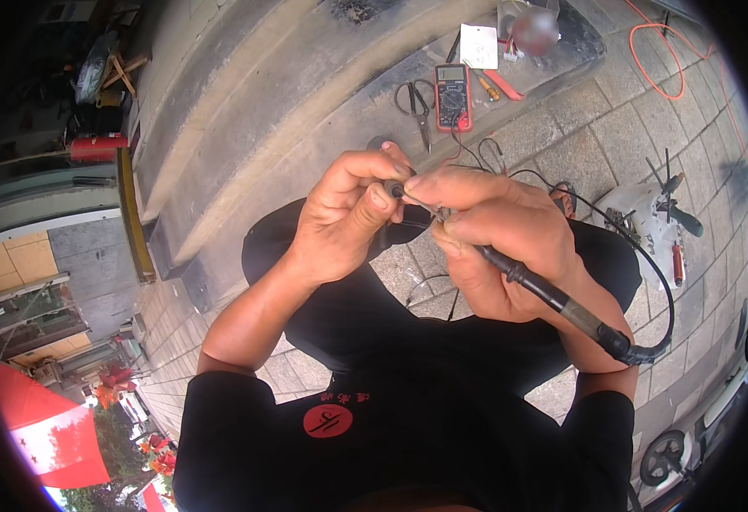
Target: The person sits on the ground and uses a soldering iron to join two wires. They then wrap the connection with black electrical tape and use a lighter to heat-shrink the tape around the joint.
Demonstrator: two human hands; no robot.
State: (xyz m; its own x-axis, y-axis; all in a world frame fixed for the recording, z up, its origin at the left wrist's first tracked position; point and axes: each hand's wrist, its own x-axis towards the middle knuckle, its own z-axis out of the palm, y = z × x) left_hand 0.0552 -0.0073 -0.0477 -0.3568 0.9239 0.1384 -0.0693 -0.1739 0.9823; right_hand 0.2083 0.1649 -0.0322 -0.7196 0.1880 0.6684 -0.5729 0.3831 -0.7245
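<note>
My left hand (341, 218) pinches a small black cylindrical connector (394, 189) between thumb and forefinger, its end turned to the right. A black multimeter probe (538, 285) lies in my right hand (511, 230), gripped near its front by thumb and fingers. Its thin metal tip reaches the connector's end; whether it touches inside I cannot tell. From the probe's back end a black lead (671, 294) loops round to the right and up behind my hand. The red multimeter (453, 96) lies on the stone step ahead, leads plugged in.
Beside the multimeter lie black scissors (415, 109), a yellow-handled screwdriver (487, 88), a red tool (504, 84) and a white card (479, 47). At right, a white casing (634, 209) stands near a red-handled screwdriver (678, 264). An orange cord (639, 60) curls at far right.
</note>
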